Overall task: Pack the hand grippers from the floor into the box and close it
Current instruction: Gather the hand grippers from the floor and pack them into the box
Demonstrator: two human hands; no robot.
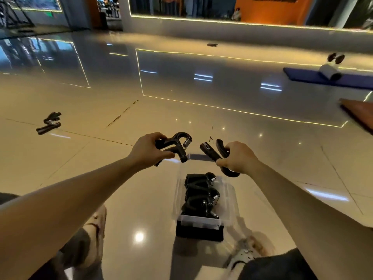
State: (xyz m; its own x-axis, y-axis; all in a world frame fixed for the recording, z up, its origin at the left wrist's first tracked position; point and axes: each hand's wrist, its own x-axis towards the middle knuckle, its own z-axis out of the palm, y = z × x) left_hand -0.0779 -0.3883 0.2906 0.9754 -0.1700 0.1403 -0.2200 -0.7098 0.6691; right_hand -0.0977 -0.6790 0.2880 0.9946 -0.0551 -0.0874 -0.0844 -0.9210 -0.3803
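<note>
Looks down on a glossy beige tile floor, mirroring small ceiling spots and the glowing light strip along the base of the far wall. Beyond it, an orange wall panel. Far right, a blue mat with a white roll on it and a dark dumbbell just behind. Nearer on the right, the edge of a brown board. Holds a black hand gripper in the left hand, fingers curled round its handles, spring end pointing right. Grips a second hand gripper in the right hand, fingers wrapped round the handles, loop end near the wrist. Holds both raised over the far end of the clear plastic box. Box on the tiles between the two shoes, open on top, with several packed grippers in a row inside and a black block at its near end. Off to the left, a small heap of loose grippers on the floor, well apart from the box.
</note>
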